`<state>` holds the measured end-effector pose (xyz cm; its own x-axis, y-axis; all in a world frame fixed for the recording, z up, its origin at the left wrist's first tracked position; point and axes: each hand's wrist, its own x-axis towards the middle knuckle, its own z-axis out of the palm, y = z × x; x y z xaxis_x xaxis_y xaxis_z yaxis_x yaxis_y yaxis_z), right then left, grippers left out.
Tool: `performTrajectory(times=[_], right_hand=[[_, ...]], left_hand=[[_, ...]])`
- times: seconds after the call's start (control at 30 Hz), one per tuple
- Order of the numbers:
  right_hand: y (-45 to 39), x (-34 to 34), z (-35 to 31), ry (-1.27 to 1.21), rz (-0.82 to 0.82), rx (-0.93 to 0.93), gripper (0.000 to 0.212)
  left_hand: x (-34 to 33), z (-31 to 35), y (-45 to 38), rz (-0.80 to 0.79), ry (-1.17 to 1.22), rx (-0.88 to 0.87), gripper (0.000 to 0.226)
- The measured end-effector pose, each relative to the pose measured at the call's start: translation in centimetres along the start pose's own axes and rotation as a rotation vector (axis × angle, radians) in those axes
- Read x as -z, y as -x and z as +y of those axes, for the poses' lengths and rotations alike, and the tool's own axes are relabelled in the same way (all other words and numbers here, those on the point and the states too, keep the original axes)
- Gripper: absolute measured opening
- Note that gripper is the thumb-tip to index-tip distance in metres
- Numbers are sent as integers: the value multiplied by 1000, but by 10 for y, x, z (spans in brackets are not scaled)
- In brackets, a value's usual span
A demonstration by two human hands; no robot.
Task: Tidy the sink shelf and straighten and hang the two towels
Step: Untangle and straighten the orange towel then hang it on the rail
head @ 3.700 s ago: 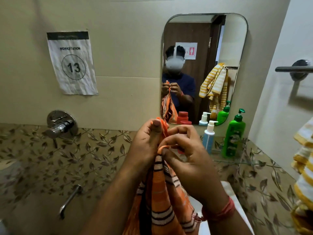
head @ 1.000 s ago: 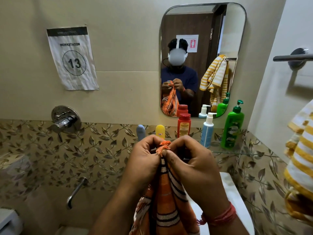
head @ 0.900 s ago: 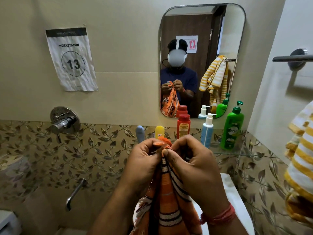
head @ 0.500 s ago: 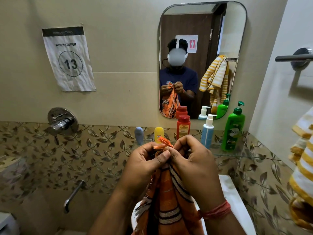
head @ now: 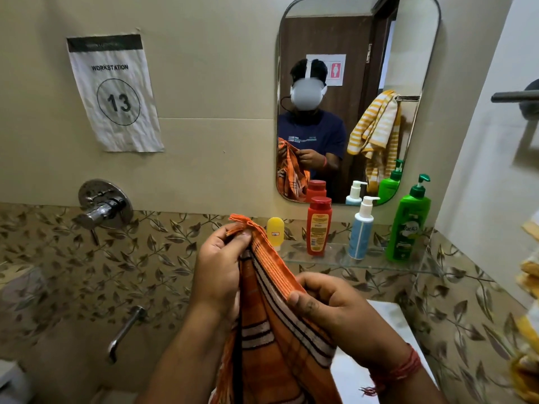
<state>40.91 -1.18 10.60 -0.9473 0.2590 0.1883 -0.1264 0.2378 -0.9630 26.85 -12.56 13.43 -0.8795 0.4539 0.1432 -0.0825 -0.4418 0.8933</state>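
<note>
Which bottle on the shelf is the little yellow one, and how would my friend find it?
Look under the mirror at the glass shelf. Four bottles stand in a row; the yellow bottle is at the left end, beside the red bottle. It is the shortest, rounded on top, with no pump.

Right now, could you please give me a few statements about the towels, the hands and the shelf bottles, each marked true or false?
1. Both hands grip the orange striped towel: the left hand at its top corner, the right hand lower along the edge. True.
2. The green pump bottle lies on its side on the glass shelf. False: it stands upright.
3. The red bottle stands between the yellow bottle and the blue pump bottle. True.
4. The orange striped towel hangs on the towel bar. False: it is in the hands.
</note>
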Motion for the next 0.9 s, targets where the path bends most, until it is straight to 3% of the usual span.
performTrajectory(times=[0.2,0.37,0.6,0.77,0.9], right_hand=[[-6,17,3,156,-37,-66,23],[-6,32,3,395,-170,-154,27],[-5,39,6,716,-242,-247,18],[-12,46,5,936,-112,-240,30],[-10,59,2,1272,81,-202,39]], left_hand=[[8,6,-25,191,66,-59,16],[26,7,-45,343,81,-122,19],[54,6,-67,445,65,-161,20],[64,3,-72,477,46,-165,21],[79,5,-77,553,37,-168,11]])
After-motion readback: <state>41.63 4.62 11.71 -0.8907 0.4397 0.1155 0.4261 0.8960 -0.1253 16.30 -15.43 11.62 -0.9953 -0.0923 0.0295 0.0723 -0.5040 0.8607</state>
